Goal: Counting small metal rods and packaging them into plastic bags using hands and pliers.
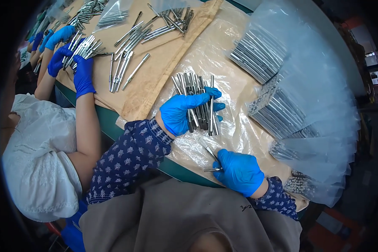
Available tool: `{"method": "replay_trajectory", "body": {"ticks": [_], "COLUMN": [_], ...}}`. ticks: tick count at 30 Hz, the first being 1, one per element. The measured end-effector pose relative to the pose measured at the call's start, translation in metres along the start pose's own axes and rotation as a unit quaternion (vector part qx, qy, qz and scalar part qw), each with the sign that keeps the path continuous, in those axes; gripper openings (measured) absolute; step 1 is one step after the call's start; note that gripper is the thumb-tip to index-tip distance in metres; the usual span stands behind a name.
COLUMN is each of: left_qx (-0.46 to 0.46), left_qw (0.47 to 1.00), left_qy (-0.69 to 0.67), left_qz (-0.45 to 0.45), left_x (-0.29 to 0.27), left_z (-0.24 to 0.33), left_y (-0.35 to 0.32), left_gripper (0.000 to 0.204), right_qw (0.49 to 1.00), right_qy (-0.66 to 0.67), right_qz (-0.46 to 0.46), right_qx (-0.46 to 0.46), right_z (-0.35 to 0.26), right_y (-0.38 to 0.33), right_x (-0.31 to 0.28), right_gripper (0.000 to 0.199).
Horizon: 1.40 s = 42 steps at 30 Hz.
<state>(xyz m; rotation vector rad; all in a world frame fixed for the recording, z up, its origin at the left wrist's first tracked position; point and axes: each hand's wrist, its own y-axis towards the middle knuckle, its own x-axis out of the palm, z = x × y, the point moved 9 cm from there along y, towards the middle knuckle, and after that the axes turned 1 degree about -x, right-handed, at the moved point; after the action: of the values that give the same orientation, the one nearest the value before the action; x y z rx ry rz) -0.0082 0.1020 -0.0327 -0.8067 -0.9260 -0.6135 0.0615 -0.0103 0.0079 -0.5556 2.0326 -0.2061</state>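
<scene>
My left hand [177, 112], in a light blue glove, is closed around a bundle of slim shiny metal rods [192, 82]. Its fingers wrap across the bundle, and the rods stick out above and below them. Nearer to me and to the right, my right hand [240, 172], gloved in the same blue, grips metal rods [210, 151] whose ends point out past the thumb side at different angles. How many rods lie inside that grip is hidden by the glove. Both hands are over a clear plastic sheet [189, 153] on brown paper.
Clear bags packed with rods [260, 54] lie in a row along the right. Loose rods [132, 40] spread over brown paper at upper left. A co-worker's dark blue gloved hands [84, 75] hold another bundle at the left. The green table edge [182, 171] runs close before me.
</scene>
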Motion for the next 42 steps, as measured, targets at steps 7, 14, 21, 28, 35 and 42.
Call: {"method": "replay_trajectory", "body": {"ticks": [7, 14, 21, 28, 35, 42], "left_qx": [0.033, -0.055, -0.056, -0.052, -0.021, -0.059], "left_qw": [0.999, 0.997, 0.998, 0.998, 1.000, 0.994], "left_qy": [0.009, 0.032, 0.007, -0.023, 0.012, 0.090], "left_qz": [-0.039, -0.040, -0.023, 0.004, -0.003, -0.023], "left_x": [0.008, 0.021, 0.017, 0.009, 0.010, 0.017], "left_z": [0.010, -0.015, -0.016, -0.017, -0.010, -0.013], "left_y": [-0.006, -0.010, -0.010, -0.010, -0.010, -0.015], "left_gripper": [0.038, 0.042, 0.034, 0.029, 0.031, 0.038], "right_qw": [0.882, 0.701, 0.849, 0.729, 0.741, 0.583], "right_qy": [0.464, 0.702, 0.467, 0.630, 0.614, 0.803], "right_qz": [0.043, 0.078, 0.249, 0.269, 0.264, 0.124], "right_qx": [-0.067, 0.101, -0.003, 0.010, -0.063, 0.013], "right_z": [0.029, 0.058, 0.039, 0.040, 0.022, 0.018], "right_y": [-0.009, 0.028, 0.053, 0.069, 0.073, 0.072], "right_x": [-0.029, -0.036, -0.071, -0.030, -0.035, -0.014], "right_gripper": [0.014, 0.032, 0.035, 0.018, 0.049, 0.048]}}
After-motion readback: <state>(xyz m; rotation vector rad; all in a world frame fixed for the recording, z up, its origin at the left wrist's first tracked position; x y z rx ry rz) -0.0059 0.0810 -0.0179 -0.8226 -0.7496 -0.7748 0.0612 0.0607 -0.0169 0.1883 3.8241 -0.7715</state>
